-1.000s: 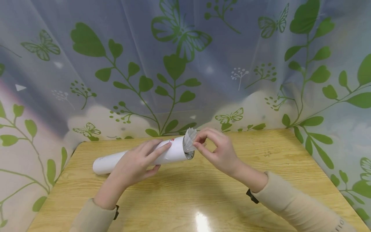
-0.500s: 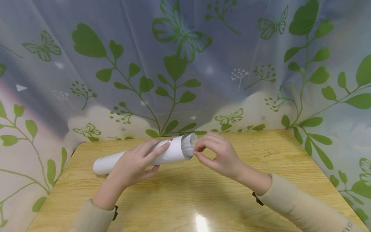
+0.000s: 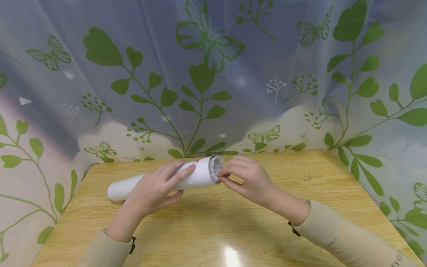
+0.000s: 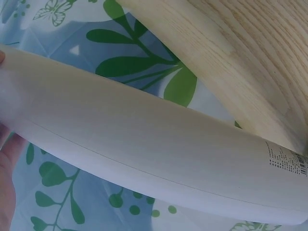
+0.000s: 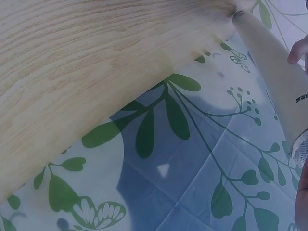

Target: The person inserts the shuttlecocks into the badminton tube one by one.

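Observation:
A long white tube [image 3: 200,173] with a small red mark lies slanted above the wooden table, its open end to the right. My left hand [image 3: 155,187] grips it around the middle, thumb on the near side. Crinkled, printed silvery-grey wrapping [image 3: 215,166] lines the tube's mouth and sticks out slightly. At that mouth, my right hand [image 3: 251,180] pinches the wrapping's edge between thumb and fingertips. The left wrist view shows the tube's smooth side [image 4: 144,130] with a printed label and barcode near one end. Only part of the right hand [image 5: 302,202] enters the right wrist view.
The wooden table [image 3: 233,226] carries the work, with its far edge just behind the tube. A curtain [image 3: 213,92] printed with green leaves and butterflies hangs behind and along both sides.
The wrapping that stood out of the tube's mouth has gone further inside. My right hand has shifted a little left, closer to the opening. The left hand and tube have barely moved.

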Demonstrator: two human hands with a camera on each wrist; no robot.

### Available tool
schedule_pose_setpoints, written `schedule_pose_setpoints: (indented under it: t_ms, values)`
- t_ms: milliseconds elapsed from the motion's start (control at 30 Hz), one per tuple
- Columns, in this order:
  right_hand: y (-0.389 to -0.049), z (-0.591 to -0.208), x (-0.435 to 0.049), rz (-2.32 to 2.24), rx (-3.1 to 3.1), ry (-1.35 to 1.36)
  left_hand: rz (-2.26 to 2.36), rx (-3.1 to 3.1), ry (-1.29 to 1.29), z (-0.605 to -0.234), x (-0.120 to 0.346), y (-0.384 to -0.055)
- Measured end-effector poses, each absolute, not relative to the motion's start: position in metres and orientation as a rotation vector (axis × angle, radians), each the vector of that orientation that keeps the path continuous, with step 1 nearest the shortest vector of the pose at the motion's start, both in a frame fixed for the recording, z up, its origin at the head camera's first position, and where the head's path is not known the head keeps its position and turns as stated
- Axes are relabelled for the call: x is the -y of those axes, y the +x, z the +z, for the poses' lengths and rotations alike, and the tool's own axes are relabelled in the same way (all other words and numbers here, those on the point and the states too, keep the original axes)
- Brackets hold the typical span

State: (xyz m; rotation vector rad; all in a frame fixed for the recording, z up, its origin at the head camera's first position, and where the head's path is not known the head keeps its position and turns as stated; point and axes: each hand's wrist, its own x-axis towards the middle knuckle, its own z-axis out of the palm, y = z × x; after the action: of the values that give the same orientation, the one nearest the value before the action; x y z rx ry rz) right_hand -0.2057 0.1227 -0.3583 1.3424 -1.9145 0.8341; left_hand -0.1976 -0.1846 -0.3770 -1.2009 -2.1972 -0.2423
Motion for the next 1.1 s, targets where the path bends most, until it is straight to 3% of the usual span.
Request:
schedule_pose_setpoints:
  t_ms: [1100]
  values:
    - [-0.2075,-0.3607,-0.1152,0.808,1.983,1.383,-0.242,2.199,-1.220,-0.3795,0.1834,-0.1972]
